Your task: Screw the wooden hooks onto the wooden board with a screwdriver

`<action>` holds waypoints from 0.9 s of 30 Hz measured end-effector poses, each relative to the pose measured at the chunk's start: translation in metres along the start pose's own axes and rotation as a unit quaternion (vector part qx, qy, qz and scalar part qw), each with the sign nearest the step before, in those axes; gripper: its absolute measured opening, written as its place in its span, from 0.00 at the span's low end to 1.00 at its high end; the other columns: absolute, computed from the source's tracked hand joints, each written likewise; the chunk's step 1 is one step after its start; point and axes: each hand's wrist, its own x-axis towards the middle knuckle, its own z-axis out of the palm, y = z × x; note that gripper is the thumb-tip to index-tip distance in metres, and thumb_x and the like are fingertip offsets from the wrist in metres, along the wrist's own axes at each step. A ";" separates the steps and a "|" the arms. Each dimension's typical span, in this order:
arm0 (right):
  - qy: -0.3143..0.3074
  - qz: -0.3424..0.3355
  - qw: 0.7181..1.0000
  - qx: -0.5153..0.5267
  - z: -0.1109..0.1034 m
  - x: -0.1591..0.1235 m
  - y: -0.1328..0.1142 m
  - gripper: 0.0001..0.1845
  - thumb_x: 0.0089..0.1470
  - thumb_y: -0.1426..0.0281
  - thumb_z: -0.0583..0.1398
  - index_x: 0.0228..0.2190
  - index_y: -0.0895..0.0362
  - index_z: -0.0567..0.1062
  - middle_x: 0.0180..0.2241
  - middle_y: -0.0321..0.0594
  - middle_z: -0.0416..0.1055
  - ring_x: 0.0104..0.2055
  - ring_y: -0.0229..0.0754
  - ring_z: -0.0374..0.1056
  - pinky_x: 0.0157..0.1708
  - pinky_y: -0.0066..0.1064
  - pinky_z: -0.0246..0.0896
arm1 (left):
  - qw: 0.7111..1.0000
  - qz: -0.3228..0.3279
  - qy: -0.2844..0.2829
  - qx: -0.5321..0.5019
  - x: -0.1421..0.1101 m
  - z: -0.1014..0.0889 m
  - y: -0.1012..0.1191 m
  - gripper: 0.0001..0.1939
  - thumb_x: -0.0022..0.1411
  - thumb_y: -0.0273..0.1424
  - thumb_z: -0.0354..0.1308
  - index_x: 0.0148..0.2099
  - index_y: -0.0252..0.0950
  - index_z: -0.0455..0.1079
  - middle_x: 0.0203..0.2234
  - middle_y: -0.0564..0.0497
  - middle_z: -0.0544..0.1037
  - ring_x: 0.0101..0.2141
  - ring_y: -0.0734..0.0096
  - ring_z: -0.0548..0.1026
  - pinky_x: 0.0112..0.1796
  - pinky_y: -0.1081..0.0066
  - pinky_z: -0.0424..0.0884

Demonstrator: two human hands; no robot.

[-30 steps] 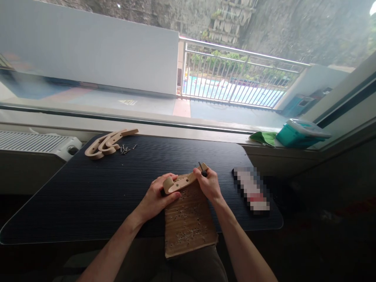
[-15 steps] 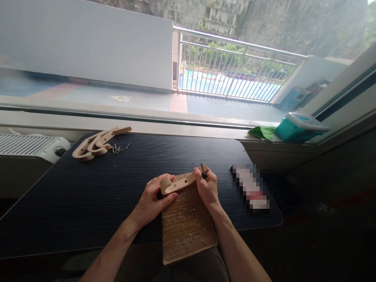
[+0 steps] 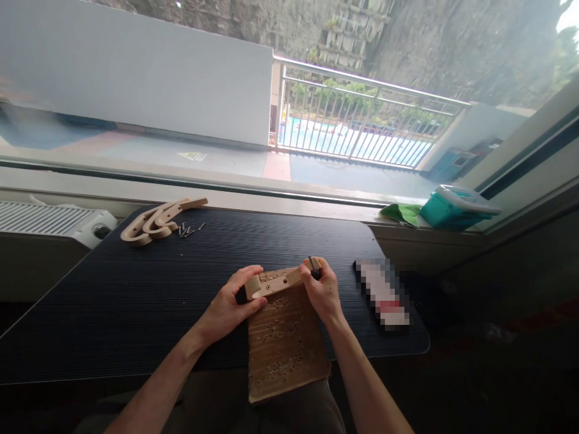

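One dark table (image 3: 149,313) by windowsill (image 3: 312,208) | radiator (image 3: 52,223) left | left fingers (image 3: 243,278) clasp wooden hook (image 3: 277,286) | right fingers (image 3: 327,278) pinch dark tool (image 3: 315,275)

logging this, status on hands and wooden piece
Left hand at curled end, right hand at other with dark tool. Wooden piece over board. Screws well clear.

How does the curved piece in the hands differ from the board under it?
The curved piece is pale; the board is darker brown. The curved piece is narrow and curls at one end; the board is broad and flat. The curved piece shows few holes; the board has many. Both have holes.
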 end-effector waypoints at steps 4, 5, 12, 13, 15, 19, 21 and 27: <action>-0.011 -0.006 1.000 -0.014 -0.010 -0.008 -0.003 0.11 0.49 0.61 0.58 0.29 0.56 0.69 0.23 0.30 0.62 0.26 0.36 0.58 0.30 0.28 0.56 | 1.000 -0.007 0.023 -0.009 -0.003 -0.003 0.003 0.21 0.55 0.35 0.58 0.52 0.37 0.66 0.52 0.46 0.70 0.55 0.62 0.66 0.58 0.60 0.58; -0.012 -0.004 1.000 -0.019 -0.010 -0.010 -0.003 0.11 0.49 0.61 0.57 0.29 0.56 0.69 0.23 0.30 0.63 0.26 0.36 0.59 0.30 0.28 0.56 | 1.000 -0.006 0.023 -0.006 -0.003 -0.003 0.004 0.20 0.55 0.35 0.58 0.50 0.37 0.67 0.52 0.45 0.71 0.54 0.62 0.67 0.58 0.60 0.59; -0.039 0.009 0.998 -0.053 -0.013 -0.007 -0.002 0.14 0.49 0.60 0.56 0.35 0.56 0.69 0.24 0.31 0.65 0.27 0.37 0.60 0.31 0.29 0.57 | 1.000 -0.005 0.007 0.023 0.005 -0.002 0.013 0.12 0.52 0.34 0.59 0.40 0.36 0.69 0.48 0.45 0.71 0.49 0.61 0.70 0.52 0.62 0.64; -0.052 0.013 0.996 -0.066 -0.019 -0.006 -0.005 0.17 0.49 0.60 0.57 0.38 0.56 0.69 0.24 0.31 0.65 0.26 0.37 0.61 0.30 0.29 0.57 | 1.000 -0.006 0.008 0.025 0.005 -0.003 0.014 0.13 0.52 0.34 0.59 0.41 0.36 0.69 0.48 0.45 0.71 0.49 0.61 0.70 0.52 0.62 0.64; -0.076 0.013 0.992 -0.101 -0.034 -0.004 -0.014 0.25 0.47 0.60 0.59 0.47 0.56 0.65 0.26 0.31 0.66 0.27 0.37 0.62 0.30 0.29 0.57 | 0.999 -0.010 0.016 0.029 0.004 -0.004 0.016 0.16 0.51 0.34 0.60 0.44 0.36 0.68 0.47 0.46 0.72 0.49 0.61 0.70 0.52 0.62 0.64; -0.133 -0.052 0.971 -0.189 -0.067 -0.002 -0.047 0.17 0.52 0.66 0.55 0.45 0.54 0.67 0.36 0.37 0.69 0.33 0.37 0.65 0.34 0.29 0.58 | 0.999 -0.005 0.018 0.036 0.003 -0.005 0.020 0.19 0.50 0.33 0.61 0.45 0.37 0.67 0.46 0.47 0.73 0.48 0.62 0.71 0.52 0.62 0.64; -0.198 -0.122 0.941 -0.245 -0.075 -0.001 -0.065 0.14 0.54 0.70 0.51 0.42 0.54 0.71 0.40 0.39 0.70 0.37 0.38 0.66 0.38 0.28 0.57 | 0.999 0.000 0.014 0.038 0.004 -0.004 0.021 0.15 0.50 0.32 0.60 0.42 0.36 0.68 0.46 0.47 0.72 0.48 0.63 0.71 0.51 0.63 0.65; -0.325 -0.196 0.843 -0.381 -0.062 0.005 -0.099 0.18 0.54 0.74 0.52 0.47 0.55 0.71 0.42 0.41 0.74 0.43 0.42 0.69 0.38 0.29 0.53 | 0.998 -0.015 0.010 0.059 0.006 -0.003 0.023 0.18 0.52 0.32 0.59 0.47 0.38 0.67 0.44 0.49 0.73 0.46 0.64 0.72 0.50 0.63 0.66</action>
